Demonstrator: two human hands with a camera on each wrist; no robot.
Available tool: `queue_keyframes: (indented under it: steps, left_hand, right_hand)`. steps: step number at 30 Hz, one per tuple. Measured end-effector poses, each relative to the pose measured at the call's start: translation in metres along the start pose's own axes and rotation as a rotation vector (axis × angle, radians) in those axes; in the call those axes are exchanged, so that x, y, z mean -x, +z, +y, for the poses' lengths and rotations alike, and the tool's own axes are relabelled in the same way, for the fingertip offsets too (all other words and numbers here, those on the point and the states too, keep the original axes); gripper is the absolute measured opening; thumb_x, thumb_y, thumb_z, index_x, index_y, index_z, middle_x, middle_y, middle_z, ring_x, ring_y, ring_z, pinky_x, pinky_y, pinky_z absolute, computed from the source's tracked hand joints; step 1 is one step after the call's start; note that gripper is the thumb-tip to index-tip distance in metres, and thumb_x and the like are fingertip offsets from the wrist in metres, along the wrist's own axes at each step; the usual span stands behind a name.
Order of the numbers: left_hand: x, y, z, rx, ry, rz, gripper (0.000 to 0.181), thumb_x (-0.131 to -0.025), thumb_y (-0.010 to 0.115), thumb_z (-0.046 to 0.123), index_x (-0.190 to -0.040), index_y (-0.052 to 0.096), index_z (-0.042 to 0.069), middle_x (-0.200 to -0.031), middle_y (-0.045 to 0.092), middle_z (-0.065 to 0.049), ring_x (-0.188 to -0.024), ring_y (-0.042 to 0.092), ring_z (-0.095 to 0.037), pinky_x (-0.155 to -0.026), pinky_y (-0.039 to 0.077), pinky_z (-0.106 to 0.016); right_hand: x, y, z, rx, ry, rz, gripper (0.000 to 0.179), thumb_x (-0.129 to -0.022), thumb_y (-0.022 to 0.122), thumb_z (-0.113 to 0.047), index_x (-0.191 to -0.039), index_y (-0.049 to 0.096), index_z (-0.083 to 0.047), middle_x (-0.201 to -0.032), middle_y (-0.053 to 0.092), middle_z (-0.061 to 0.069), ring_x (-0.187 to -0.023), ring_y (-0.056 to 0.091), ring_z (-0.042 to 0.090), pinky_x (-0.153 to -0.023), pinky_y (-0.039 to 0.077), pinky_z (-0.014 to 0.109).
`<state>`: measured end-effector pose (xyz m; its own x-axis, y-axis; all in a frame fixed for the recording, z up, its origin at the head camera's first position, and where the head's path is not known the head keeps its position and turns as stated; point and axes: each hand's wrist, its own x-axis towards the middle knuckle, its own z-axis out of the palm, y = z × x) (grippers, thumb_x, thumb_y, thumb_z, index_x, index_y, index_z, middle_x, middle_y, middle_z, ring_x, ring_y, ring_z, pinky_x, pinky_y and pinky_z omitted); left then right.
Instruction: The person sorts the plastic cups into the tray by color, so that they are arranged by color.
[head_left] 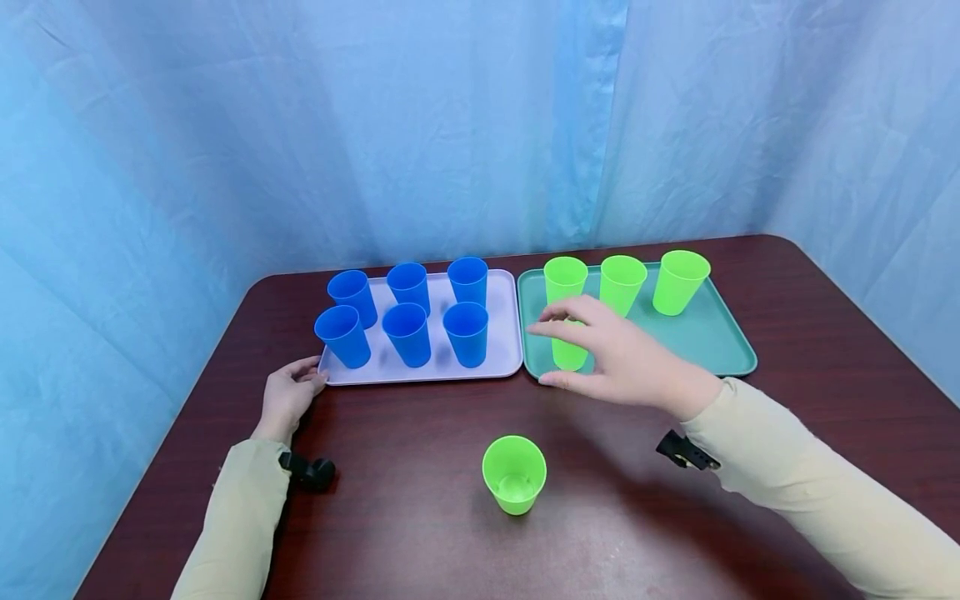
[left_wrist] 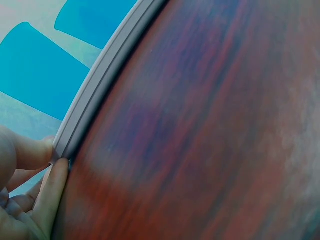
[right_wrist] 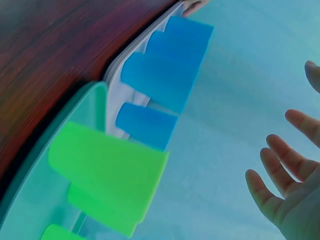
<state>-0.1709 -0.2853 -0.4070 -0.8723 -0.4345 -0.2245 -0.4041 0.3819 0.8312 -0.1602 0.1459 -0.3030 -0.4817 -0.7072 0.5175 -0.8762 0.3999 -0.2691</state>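
Note:
At the front left corner of a lavender tray, my left hand pinches the rim. The left wrist view shows its thumb against the rim and a finger lower on the edge. Several blue cups stand upright in two rows on that tray. My right hand, fingers spread and holding nothing, hovers near a green cup at the front left of the teal tray and partly hides it. Behind it, three more green cups form a row.
Another green cup stands upright on the dark wooden table, nearer the front. The two trays lie side by side near the table's back edge. A light blue curtain hangs behind and around the sides.

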Motion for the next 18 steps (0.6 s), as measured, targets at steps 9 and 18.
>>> queue_keyframes:
  steps: [9,18]
  left_hand:
    - [0.000,0.000,0.000,-0.001,0.005,-0.001,0.043,-0.094,0.056,0.009,-0.137,0.049,0.004,-0.116,0.053,-0.012,-0.098,0.050,-0.019,-0.060,0.043,-0.006]
    - [0.000,0.000,0.000,0.004,0.006,-0.006,0.043,-0.094,0.055,0.009,-0.137,0.049,0.004,-0.116,0.053,-0.011,-0.098,0.050,-0.019,-0.061,0.044,-0.006]
  right_hand:
    - [-0.003,0.004,-0.022,-0.031,-0.172,-0.022,0.047,-0.090,0.061,-0.044,-0.125,0.059,-0.012,-0.119,0.055,0.010,-0.107,0.050,0.022,-0.086,0.046,0.036]
    - [-0.003,0.014,-0.036,-0.089,-0.281,-0.148,0.049,-0.089,0.064,-0.039,-0.129,0.056,-0.013,-0.127,0.051,0.009,-0.114,0.048,0.022,-0.092,0.047,0.035]
